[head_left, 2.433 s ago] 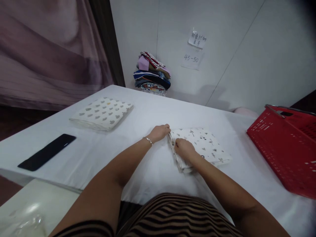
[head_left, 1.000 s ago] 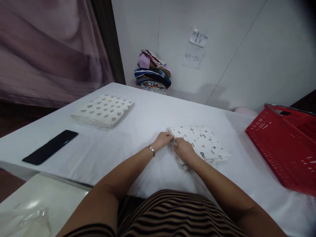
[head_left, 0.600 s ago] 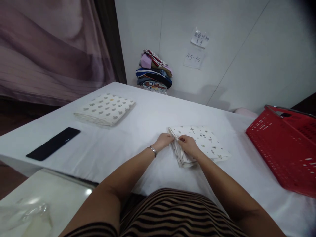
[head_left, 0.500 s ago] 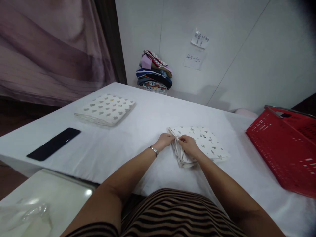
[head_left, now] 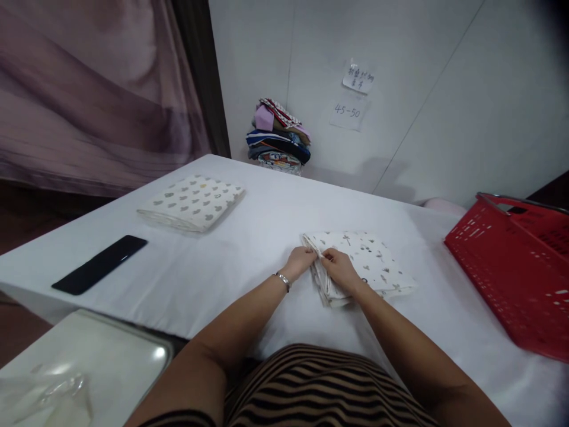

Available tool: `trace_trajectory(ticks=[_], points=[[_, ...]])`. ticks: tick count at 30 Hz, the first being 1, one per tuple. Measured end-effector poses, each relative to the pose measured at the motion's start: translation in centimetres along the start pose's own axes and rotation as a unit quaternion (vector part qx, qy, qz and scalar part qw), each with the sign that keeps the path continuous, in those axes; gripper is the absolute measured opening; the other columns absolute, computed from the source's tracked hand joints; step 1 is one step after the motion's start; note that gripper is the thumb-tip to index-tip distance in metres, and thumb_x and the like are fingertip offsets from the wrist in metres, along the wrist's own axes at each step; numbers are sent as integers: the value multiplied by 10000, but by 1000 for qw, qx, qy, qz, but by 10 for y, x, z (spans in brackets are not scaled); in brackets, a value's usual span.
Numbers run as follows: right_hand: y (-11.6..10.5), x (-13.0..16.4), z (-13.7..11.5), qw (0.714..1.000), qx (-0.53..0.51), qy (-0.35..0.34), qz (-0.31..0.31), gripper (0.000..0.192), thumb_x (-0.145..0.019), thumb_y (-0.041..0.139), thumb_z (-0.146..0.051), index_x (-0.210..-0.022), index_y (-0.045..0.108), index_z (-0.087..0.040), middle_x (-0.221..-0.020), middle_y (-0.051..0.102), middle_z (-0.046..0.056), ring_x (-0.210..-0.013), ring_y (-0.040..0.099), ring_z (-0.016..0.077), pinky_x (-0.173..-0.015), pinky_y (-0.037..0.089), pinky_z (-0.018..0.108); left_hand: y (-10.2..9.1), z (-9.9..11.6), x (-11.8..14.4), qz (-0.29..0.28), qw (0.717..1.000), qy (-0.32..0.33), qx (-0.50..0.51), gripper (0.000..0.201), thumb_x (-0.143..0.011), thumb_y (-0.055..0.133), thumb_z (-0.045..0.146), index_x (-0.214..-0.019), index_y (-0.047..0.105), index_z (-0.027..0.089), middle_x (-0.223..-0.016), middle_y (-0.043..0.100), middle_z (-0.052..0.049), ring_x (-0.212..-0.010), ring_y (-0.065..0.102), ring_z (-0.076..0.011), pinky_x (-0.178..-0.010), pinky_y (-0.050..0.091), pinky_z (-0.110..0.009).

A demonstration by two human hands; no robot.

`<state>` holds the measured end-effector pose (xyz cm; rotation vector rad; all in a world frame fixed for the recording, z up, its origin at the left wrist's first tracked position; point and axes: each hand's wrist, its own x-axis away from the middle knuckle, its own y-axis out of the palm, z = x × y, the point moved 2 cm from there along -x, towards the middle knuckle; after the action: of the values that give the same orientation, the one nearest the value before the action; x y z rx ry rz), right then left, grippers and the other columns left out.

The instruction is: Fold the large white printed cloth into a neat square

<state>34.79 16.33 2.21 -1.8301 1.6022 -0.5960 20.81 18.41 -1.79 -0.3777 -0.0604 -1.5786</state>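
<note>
A folded white cloth (head_left: pixel 376 261) with small printed motifs lies on the white-covered table in front of me. My left hand (head_left: pixel 302 260) pinches the layered edge at its left side. Close beside it, my right hand (head_left: pixel 340 267) grips the same edge from above, with the fingers bent in. The fingertips of both hands nearly meet at the fold, and parts of them are hidden in the layers. A second folded cloth (head_left: pixel 193 201), white with grey shapes, rests farther left.
A black flat object (head_left: pixel 100 265) lies near the left edge of the table (head_left: pixel 262 207). On the right stands a red plastic basket (head_left: pixel 511 279). Several folded fabrics (head_left: pixel 279 136) are stacked by the wall. A pale surface with clear plastic (head_left: pixel 57 385) is at lower left.
Both hands stay at the cloth's left edge, with the fingers shifted slightly along it. The whole view has moved a little; the other things keep their places.
</note>
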Motion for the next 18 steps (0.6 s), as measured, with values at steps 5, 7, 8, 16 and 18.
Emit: trace_trajectory(ticks=[5, 7, 8, 16, 18], points=[[2, 1, 3, 1000, -21, -7, 9, 194, -757, 486, -269, -827, 649, -192, -739, 651, 7, -666, 561, 149, -652, 413, 260, 7, 2, -2, 30, 999, -14, 24, 131, -631, 587, 209, -517, 565, 148, -464, 420, 47, -500, 383, -92, -474, 239, -226], [4, 3, 4, 1000, -23, -16, 1, 194, -765, 492, -280, -841, 648, -194, -735, 648, 4, -674, 562, 151, -659, 416, 261, 9, 1, 1, 45, 998, -26, 40, 125, -637, 577, 217, -532, 560, 151, -457, 406, 49, -487, 379, -90, -465, 242, -223], [5, 4, 5, 1000, -19, -21, -2, 193, -770, 495, -285, -846, 647, -195, -732, 646, 3, -680, 561, 151, -662, 417, 260, 9, 1, 3, 53, 997, -31, 48, 122, -641, 574, 224, -543, 558, 153, -455, 401, 51, -483, 379, -89, -463, 245, -221], [10, 7, 10, 1000, -1, -30, -6, 205, -769, 493, -298, -869, 643, -202, -699, 617, -12, -661, 540, 147, -654, 409, 256, 3, 1, 3, 61, 995, -42, 74, 136, -638, 608, 264, -574, 574, 149, -465, 442, 41, -486, 423, -95, -463, 279, -216], [10, 8, 9, 1000, -12, -26, -4, 221, -777, 492, -322, -879, 644, -200, -696, 613, -10, -657, 541, 150, -649, 409, 260, 3, 2, -2, 65, 994, -43, 77, 138, -650, 599, 268, -586, 575, 149, -470, 446, 40, -486, 429, -97, -460, 279, -216]])
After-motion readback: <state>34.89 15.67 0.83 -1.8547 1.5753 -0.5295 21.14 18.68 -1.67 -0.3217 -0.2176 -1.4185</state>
